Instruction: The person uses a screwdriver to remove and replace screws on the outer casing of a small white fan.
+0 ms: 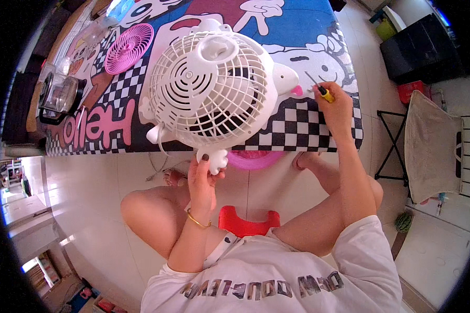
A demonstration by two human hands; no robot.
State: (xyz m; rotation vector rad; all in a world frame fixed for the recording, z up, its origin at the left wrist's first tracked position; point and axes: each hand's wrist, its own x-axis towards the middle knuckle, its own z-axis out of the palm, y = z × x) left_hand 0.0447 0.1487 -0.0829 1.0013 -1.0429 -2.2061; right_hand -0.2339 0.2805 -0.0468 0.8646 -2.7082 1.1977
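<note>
A white plastic fan housing (209, 86) with a round grille lies on the table, its lower edge near the table's front edge. My left hand (201, 175) grips a white paw-shaped foot (214, 160) that juts from the housing past the table edge. To the right of the housing, my right hand (332, 101) is closed round a screwdriver (325, 94) with a yellow and black handle. Its thin metal shaft points up and left, apart from the housing. A small pink piece (297, 90) sits at the tip of the housing's pointed white part, close to my right hand.
A pink round grille (129, 49) lies on the patterned tablecloth (297, 125) at the left, with a clear jug (60, 97) nearer the left edge. Below the table's front edge shows a pink basin (256, 159). A red stool (245, 223) is between my legs; a folding chair (431, 151) stands right.
</note>
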